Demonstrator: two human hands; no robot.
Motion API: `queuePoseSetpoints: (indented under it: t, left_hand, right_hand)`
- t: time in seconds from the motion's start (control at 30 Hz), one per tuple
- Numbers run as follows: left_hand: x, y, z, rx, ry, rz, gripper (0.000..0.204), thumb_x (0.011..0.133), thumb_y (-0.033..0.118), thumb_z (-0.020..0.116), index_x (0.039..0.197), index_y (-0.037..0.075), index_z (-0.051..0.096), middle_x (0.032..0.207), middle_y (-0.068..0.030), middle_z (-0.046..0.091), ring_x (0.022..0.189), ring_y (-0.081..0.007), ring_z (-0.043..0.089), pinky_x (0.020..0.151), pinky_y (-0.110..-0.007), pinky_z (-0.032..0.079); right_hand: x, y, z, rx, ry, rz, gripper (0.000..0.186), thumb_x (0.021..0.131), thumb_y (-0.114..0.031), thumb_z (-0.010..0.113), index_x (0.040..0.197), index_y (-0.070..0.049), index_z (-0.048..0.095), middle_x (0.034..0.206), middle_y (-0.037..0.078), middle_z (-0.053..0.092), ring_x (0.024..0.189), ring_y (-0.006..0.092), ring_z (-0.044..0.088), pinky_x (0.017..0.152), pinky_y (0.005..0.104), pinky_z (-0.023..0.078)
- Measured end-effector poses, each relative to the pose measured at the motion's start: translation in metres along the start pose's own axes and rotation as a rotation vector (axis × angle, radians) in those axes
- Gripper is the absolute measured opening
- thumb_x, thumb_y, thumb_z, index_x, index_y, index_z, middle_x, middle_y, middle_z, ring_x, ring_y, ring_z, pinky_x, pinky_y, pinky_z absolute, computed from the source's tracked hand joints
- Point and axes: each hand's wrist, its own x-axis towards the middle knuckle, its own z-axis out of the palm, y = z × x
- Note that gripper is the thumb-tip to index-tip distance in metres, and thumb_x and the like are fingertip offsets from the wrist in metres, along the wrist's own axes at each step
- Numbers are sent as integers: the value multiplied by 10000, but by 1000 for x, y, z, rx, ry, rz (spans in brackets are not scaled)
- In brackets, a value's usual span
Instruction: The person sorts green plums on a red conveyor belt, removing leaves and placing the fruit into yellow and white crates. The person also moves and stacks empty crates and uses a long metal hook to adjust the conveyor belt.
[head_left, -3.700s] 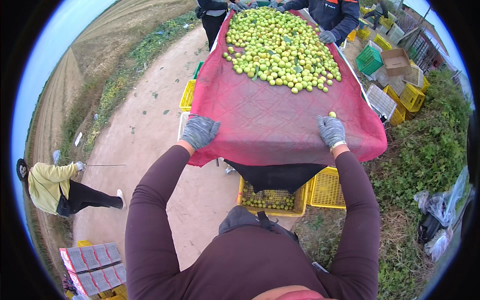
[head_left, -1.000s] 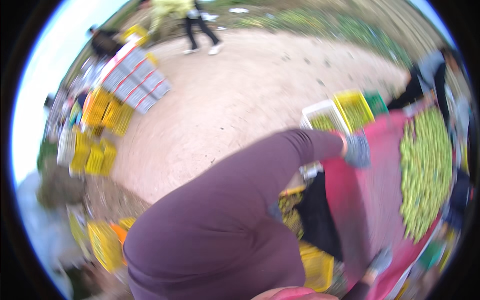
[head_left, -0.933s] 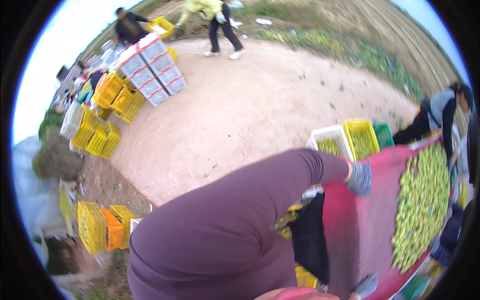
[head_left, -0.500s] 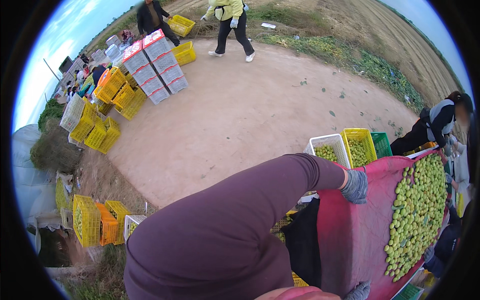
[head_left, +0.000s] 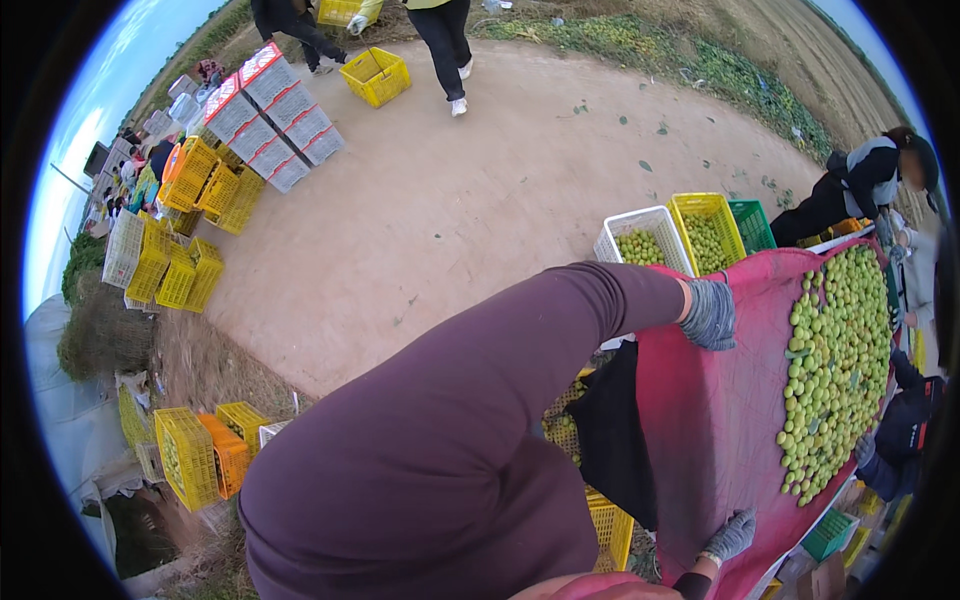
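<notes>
A long red cloth (head_left: 690,420) is spread over a sorting surface on my right, and a bed of small round green fruits (head_left: 835,370) covers its far side. My left hand (head_left: 708,315), in a grey knit glove at the end of a purple sleeve, is closed at the cloth's raised edge; its fingertips are partly hidden. Lower down, my right hand (head_left: 730,537), gloved alike with a dark cuff, lies on the bare part of the cloth with its fingers loosely bent, short of the fruit. Black fabric (head_left: 612,450) hangs beneath the cloth's near edge.
White (head_left: 645,238), yellow (head_left: 708,235) and green (head_left: 752,224) crates stand beyond my left hand. Co-workers (head_left: 850,190) lean in at the sorting surface's far end and right side. Stacked grey-and-red boxes (head_left: 275,115) and yellow crates (head_left: 190,265) stand left.
My right hand has come further into view on the cloth. My left hand keeps its place at the edge. The walking person in yellow has stepped leftward, near a yellow crate. My view has shifted slightly.
</notes>
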Motion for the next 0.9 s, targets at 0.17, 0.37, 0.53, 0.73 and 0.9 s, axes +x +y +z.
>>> queuePoseSetpoints:
  t: [0.17, 0.37, 0.53, 0.73, 0.9]
  left_hand:
    - [-1, 3, -4, 5, -32, -37, 509, 957, 380, 403, 664, 89, 701, 655, -129, 666, 629, -346, 646, 624, -480, 503]
    - [-1, 2, -3, -18, -58, -37, 525, 970, 394, 387, 691, 82, 705, 669, -135, 670, 632, -350, 644, 633, -487, 499]
    - [-1, 1, -1, -15, -33, -13, 498, 970, 373, 392, 684, 105, 700, 674, -128, 674, 632, -348, 645, 632, -493, 499]
    - [-2, 4, -5, 45, 7, 25, 432, 939, 361, 434, 683, 114, 680, 692, -129, 674, 644, -352, 643, 626, -504, 483]
    - [0, 5, -4, 68, -27, -13, 440, 942, 382, 439, 681, 117, 676, 679, -126, 667, 639, -343, 633, 639, -486, 471]
  right_hand:
    - [0, 1, 1, 37, -14, 79, 459, 1000, -351, 495, 806, 38, 644, 686, 97, 622, 620, 196, 558, 611, 344, 474]
    - [1, 13, 2, 65, -9, 73, 437, 998, -351, 510, 815, 22, 647, 690, 75, 607, 613, 166, 532, 590, 319, 463]
    - [1, 6, 2, 66, 3, 86, 461, 997, -373, 501, 824, 25, 656, 709, 87, 627, 623, 180, 555, 601, 331, 470]
    - [0, 6, 0, -79, 16, 37, 499, 1001, -381, 471, 804, 35, 663, 709, 149, 659, 619, 256, 600, 616, 393, 478]
    - [1, 8, 0, -184, 54, 11, 467, 999, -341, 473, 778, 18, 672, 691, 184, 654, 634, 331, 620, 621, 442, 468]
